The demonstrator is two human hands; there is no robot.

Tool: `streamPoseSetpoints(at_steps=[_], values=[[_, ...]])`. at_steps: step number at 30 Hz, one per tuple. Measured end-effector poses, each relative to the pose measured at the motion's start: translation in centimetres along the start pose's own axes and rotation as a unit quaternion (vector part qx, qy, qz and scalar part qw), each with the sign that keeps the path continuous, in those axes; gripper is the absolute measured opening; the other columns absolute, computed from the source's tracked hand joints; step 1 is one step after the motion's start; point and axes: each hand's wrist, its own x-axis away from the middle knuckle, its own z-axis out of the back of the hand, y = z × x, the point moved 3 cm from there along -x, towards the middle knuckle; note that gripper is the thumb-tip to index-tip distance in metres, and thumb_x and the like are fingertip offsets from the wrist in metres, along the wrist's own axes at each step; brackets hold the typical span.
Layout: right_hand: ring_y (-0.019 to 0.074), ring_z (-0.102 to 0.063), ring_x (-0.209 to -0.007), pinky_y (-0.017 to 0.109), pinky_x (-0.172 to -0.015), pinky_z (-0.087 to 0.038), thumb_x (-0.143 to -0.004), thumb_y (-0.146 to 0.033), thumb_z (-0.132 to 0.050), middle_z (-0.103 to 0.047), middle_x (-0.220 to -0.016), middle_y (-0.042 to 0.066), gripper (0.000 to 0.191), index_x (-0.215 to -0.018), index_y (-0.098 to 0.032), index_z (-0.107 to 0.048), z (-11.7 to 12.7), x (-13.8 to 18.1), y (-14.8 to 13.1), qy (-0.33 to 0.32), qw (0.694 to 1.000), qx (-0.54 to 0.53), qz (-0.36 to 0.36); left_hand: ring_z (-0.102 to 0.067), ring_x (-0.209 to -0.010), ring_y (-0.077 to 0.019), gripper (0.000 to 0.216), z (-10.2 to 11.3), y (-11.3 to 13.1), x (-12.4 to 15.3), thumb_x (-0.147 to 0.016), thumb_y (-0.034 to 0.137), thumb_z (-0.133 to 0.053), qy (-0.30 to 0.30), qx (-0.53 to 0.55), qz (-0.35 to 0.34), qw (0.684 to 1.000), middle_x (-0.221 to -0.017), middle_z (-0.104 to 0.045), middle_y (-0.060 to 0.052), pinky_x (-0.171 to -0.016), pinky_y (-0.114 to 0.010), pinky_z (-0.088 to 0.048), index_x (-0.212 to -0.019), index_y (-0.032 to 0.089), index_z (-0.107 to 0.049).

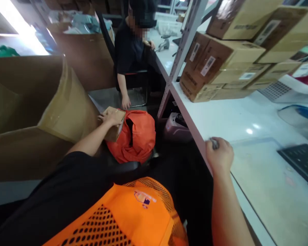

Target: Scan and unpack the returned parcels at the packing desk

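Note:
My left hand [110,119] reaches down to the left and grips a small brown cardboard box [114,133]. The box is held over the edge of an orange-red bag [143,131], beside a large open carton. At the edge of the white table, my right hand [219,153] is closed in a fist around a small greyish object [215,143]; its kind cannot be made out, since the fingers cover most of it.
A large open carton [66,102] stands at left. Stacked cardboard boxes [210,68] sit on the white table [195,112], near a keyboard [301,160] and white basket [279,90]. A metal post [181,48] rises ahead. A seated person [130,51] is beyond.

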Motion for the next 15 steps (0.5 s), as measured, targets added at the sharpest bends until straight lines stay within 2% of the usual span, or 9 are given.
streamPoseSetpoints(at_steps=[2,3,5,7,8,9,11,13,15], values=[[0.0369,-0.064,-0.125,0.051,-0.114,-0.047,-0.093,-0.039,-0.044,-0.071,-0.125,0.024,0.04,-0.111,-0.014,-0.069,1.2,1.0,-0.8,0.036,0.999,-0.036,0.003,-0.003,-0.155,-0.0692,0.119,5.1,2.6,1.5,-0.033,0.053,-0.102,-0.008,-0.081,-0.012,0.997,-0.169,-0.031,-0.024,-0.124,-0.082,0.0,-0.14,0.02,-0.065],[0.0359,-0.063,-0.128,0.05,-0.114,-0.047,-0.094,-0.04,-0.044,-0.07,-0.128,0.024,0.042,-0.114,-0.014,-0.069,2.4,1.9,-1.2,0.06,0.996,-0.062,0.014,-0.017,-0.155,-0.0655,0.123,7.6,4.5,2.5,-0.033,0.057,-0.1,-0.022,-0.109,-0.053,0.992,-0.168,-0.033,-0.021,-0.128,-0.078,-0.007,-0.144,0.023,-0.063],[0.034,-0.063,-0.131,0.05,-0.115,-0.047,-0.097,-0.044,-0.046,-0.069,-0.133,0.021,0.043,-0.119,-0.014,-0.069,6.1,4.7,-1.4,0.106,0.988,-0.107,0.043,-0.036,-0.152,-0.0531,0.127,11.8,8.9,5.5,-0.037,0.07,-0.094,-0.054,-0.115,-0.183,0.975,-0.164,-0.039,-0.016,-0.131,-0.064,-0.023,-0.15,0.025,-0.058],[0.0335,-0.065,-0.129,0.05,-0.113,-0.049,-0.1,-0.049,-0.051,-0.07,-0.135,0.017,0.043,-0.123,-0.018,-0.069,10.8,8.6,-0.2,0.138,0.982,-0.117,0.046,-0.044,-0.151,-0.0444,0.124,14.3,13.7,9.4,-0.045,0.082,-0.086,-0.092,-0.058,-0.314,0.943,-0.159,-0.046,-0.009,-0.128,-0.057,-0.032,-0.152,0.028,-0.055],[0.0339,-0.067,-0.125,0.051,-0.111,-0.051,-0.1,-0.051,-0.053,-0.071,-0.134,0.016,0.043,-0.125,-0.02,-0.07,13.4,10.8,0.9,0.154,0.982,-0.103,0.029,-0.049,-0.147,-0.0419,0.121,14.6,16.0,11.5,-0.049,0.084,-0.083,-0.118,-0.009,-0.359,0.926,-0.157,-0.049,-0.007,-0.125,-0.057,-0.037,-0.153,0.032,-0.053],[0.0348,-0.07,-0.12,0.052,-0.108,-0.052,-0.099,-0.052,-0.055,-0.073,-0.131,0.015,0.044,-0.126,-0.022,-0.07,15.9,13.1,2.3,0.177,0.981,-0.078,-0.001,-0.054,-0.143,-0.04,0.118,14.3,18.2,13.5,-0.051,0.086,-0.082,-0.153,0.046,-0.39,0.907,-0.154,-0.053,-0.005,-0.121,-0.058,-0.043,-0.153,0.036,-0.05],[0.0362,-0.072,-0.113,0.053,-0.104,-0.054,-0.098,-0.054,-0.056,-0.075,-0.125,0.016,0.047,-0.129,-0.023,-0.071,20.6,17.4,5.6,0.238,0.967,-0.007,-0.091,-0.059,-0.138,-0.0376,0.108,11.6,22.3,16.9,-0.056,0.087,-0.08,-0.212,0.159,-0.444,0.856,-0.148,-0.059,0.0,-0.114,-0.057,-0.05,-0.151,0.045,-0.049],[0.0371,-0.072,-0.112,0.052,-0.105,-0.052,-0.099,-0.056,-0.052,-0.074,-0.124,0.019,0.054,-0.133,-0.019,-0.071,24.3,21.1,9.2,0.278,0.938,0.063,-0.195,-0.059,-0.14,-0.0356,0.102,6.7,26.2,19.7,-0.057,0.088,-0.08,-0.244,0.253,-0.501,0.791,-0.147,-0.059,0.005,-0.112,-0.055,-0.053,-0.147,0.054,-0.047],[0.0385,-0.069,-0.121,0.05,-0.111,-0.048,-0.101,-0.056,-0.045,-0.07,-0.132,0.023,0.063,-0.14,-0.011,-0.067,26.6,24.0,13.1,0.258,0.913,0.111,-0.295,-0.057,-0.142,-0.034,0.105,0.2,29.5,22.4,-0.056,0.094,-0.075,-0.236,0.305,-0.55,0.741,-0.152,-0.054,0.008,-0.112,-0.052,-0.053,-0.149,0.06,-0.039]])
